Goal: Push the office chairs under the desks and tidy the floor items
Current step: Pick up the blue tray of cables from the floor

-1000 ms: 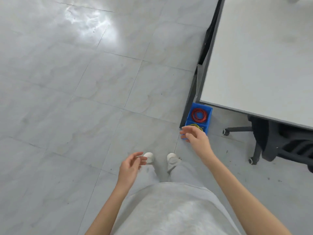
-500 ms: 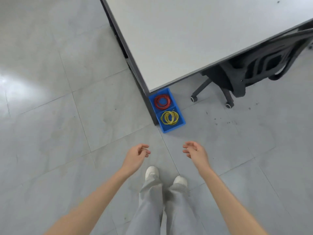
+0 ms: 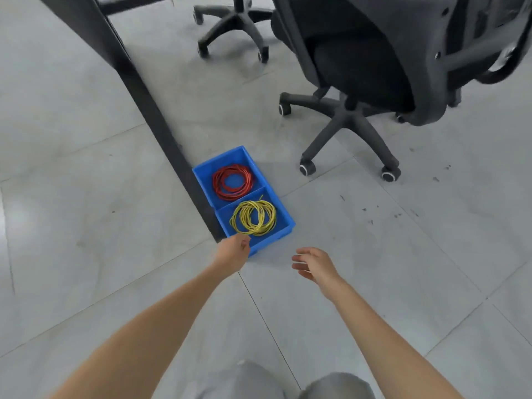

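Observation:
A blue two-compartment bin sits on the floor against the desk's black leg. Its far compartment holds a red wire coil, its near one a yellow wire coil. My left hand is at the bin's near left corner with fingers curled over the rim; the fingertips are hidden. My right hand hovers open just off the bin's near right side, touching nothing. A black office chair stands at the upper right, beyond the bin.
A second chair's wheeled base shows at the top, under the desk. The black chair's castors stand close to the bin's right side. Grey tiled floor spreads to the left and right. My grey-trousered knees are at the bottom edge.
I have crouched and moved in close; the bin looms larger. Both hands reached forward, the left arriving at the bin's near corner, the right coming beside it.

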### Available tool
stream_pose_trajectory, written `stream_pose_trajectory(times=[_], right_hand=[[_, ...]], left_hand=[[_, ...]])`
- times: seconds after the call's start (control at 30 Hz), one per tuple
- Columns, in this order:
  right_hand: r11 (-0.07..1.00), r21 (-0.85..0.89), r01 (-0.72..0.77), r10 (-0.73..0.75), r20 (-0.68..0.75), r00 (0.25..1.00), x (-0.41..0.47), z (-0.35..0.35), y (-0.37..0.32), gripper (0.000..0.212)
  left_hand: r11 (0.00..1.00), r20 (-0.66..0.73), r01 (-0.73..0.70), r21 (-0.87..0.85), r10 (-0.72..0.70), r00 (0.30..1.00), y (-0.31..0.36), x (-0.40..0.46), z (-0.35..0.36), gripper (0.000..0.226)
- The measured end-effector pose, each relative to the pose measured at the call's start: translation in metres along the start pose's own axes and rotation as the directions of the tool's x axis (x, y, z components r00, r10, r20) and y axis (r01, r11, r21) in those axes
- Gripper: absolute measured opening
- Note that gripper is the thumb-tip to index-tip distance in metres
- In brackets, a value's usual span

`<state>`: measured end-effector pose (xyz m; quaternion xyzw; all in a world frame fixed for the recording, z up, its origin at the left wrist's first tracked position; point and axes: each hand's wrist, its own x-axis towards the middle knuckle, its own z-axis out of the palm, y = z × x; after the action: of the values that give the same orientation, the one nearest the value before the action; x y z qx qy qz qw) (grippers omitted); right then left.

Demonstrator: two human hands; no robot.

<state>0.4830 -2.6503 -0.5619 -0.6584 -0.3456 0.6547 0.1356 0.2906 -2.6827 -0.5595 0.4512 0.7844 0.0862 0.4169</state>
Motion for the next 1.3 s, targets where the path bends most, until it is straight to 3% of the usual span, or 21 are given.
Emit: stream_pose_trajectory(times=[0.07,0.17,0.33,0.43,0.57,0.7,0.77,0.83,0.87,0.93,1.0,1.17,1.3], right_hand=[[1.0,0.025,-0.006,0.005,0.033,0.999,0.044,0.008,0.021,0.018],[0.997,0.074,-0.008,0.003,0.079,0.997,0.092,0.019,0.05,0.018],[0.988,0.152,-0.022,0.008,0.092,0.996,0.12,0.024,0.081,0.022],[0.985,0.167,-0.043,0.031,0.074,0.997,0.116,0.018,0.099,0.023],[0.984,0.178,-0.033,0.035,-0.012,0.999,0.117,-0.005,0.113,0.014],[0.981,0.187,-0.044,0.092,-0.255,0.963,0.121,-0.05,0.135,0.019],[0.978,0.192,-0.077,0.137,-0.322,0.937,0.119,-0.077,0.146,0.018],[0.975,0.204,-0.083,0.155,-0.366,0.918,0.117,-0.101,0.151,0.015],[0.98,0.186,-0.073,0.144,-0.407,0.902,0.119,-0.111,0.151,0.017],[0.992,0.123,-0.043,0.098,-0.493,0.865,0.125,-0.124,0.15,0.026],[0.997,0.073,-0.014,0.052,-0.557,0.829,0.127,-0.127,0.143,0.034],[0.998,0.045,0.046,-0.005,-0.652,0.758,0.136,-0.119,0.132,0.03],[1.0,0.005,0.021,-0.013,-0.654,0.756,0.142,-0.118,0.134,0.018]], left_hand=[[0.996,0.025,-0.003,0.094,0.001,1.0,-0.021,0.035,0.029,0.021],[0.979,0.067,-0.018,0.203,0.005,0.998,-0.044,0.073,0.065,0.041],[0.943,-0.065,-0.067,0.327,0.093,0.994,-0.058,0.087,0.091,0.039],[0.939,-0.052,-0.118,0.323,0.142,0.988,-0.05,0.072,0.104,0.041],[0.928,0.156,-0.27,0.255,0.236,0.959,-0.029,0.053,0.145,0.038],[0.942,0.414,-0.322,-0.098,0.333,0.847,-0.003,0.032,0.187,0.054],[0.915,0.463,-0.323,-0.241,0.401,0.79,0.01,0.027,0.192,0.051],[0.879,0.331,-0.376,-0.294,0.462,0.823,0.016,0.034,0.182,0.046],[0.871,0.19,-0.41,-0.27,0.465,0.865,0.015,0.042,0.174,0.046],[0.919,-0.135,-0.365,-0.147,0.347,0.928,0.007,0.062,0.154,0.047],[0.972,-0.339,-0.227,-0.063,0.193,0.921,-0.004,0.079,0.135,0.049],[0.991,-0.329,0.089,0.099,-0.052,0.943,-0.038,0.111,0.127,0.06],[0.981,-0.264,0.193,-0.034,-0.195,0.945,-0.044,0.118,0.126,0.047]])
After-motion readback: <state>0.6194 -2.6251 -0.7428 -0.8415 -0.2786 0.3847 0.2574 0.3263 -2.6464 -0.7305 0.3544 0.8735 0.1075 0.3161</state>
